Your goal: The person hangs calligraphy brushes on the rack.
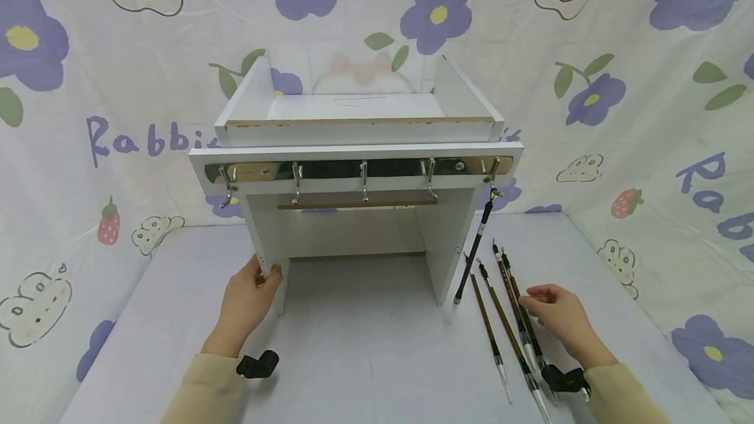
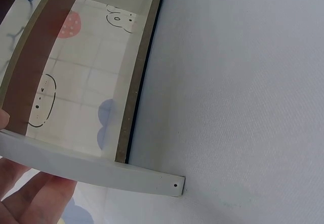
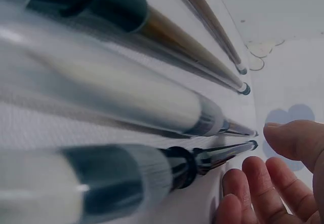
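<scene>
Head view. My left hand (image 1: 250, 300) holds the front edge of the left side panel of the white hook rack (image 1: 359, 162), thumb and fingers closed on the panel. One calligraphy brush (image 1: 474, 255) hangs from the rack's rightmost hook (image 1: 491, 174). Four more calligraphy brushes (image 1: 506, 319) lie on the desk (image 1: 365, 345) just right of the rack's right panel, long axes running from the rack toward me, tufts nearest me. My right hand (image 1: 559, 319) is the nearer one: its grip is apart, fingers loosely bent, fingertips at the rightmost brush of the row, which lies just to the hand's left.

Left wrist view. My fingers (image 2: 35, 198) press under the rack's white panel (image 2: 101, 171); the desk cloth (image 2: 238, 97) lies beyond.

Right wrist view. Brush tufts (image 3: 121, 95) and ferrules fill the frame, blurred. My fingertips (image 3: 263, 183) are uncurled just beside the handles; I cannot tell whether they touch.
</scene>
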### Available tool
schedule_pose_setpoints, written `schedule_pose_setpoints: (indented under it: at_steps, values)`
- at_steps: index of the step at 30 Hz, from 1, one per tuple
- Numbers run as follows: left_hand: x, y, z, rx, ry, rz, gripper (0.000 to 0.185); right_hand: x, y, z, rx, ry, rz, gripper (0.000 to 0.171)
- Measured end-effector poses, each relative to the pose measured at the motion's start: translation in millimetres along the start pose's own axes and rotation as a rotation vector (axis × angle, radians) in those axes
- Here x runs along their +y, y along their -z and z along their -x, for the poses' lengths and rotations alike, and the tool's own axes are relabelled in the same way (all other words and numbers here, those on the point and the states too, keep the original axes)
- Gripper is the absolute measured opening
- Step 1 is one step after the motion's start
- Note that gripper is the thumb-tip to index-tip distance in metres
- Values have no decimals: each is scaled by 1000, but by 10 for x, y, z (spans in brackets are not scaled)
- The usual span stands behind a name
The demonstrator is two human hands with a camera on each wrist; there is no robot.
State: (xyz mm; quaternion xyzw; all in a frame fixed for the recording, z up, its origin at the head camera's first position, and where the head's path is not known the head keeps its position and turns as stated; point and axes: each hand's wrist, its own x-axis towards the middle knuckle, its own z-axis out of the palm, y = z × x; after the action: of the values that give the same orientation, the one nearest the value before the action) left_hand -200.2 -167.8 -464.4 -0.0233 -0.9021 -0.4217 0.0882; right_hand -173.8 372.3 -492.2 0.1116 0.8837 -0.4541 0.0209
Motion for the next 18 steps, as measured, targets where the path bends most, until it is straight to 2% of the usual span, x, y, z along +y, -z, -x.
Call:
schedule_pose_setpoints:
  at_steps: [10, 18]
  values:
    - [-8, 2, 3, 2, -8, 0, 52, 121, -25, -53, -8, 1, 40, 47]
    - [-13, -6, -1, 5, -10, -3, 54, 108, -6, -68, -15, 22, 71, 41]
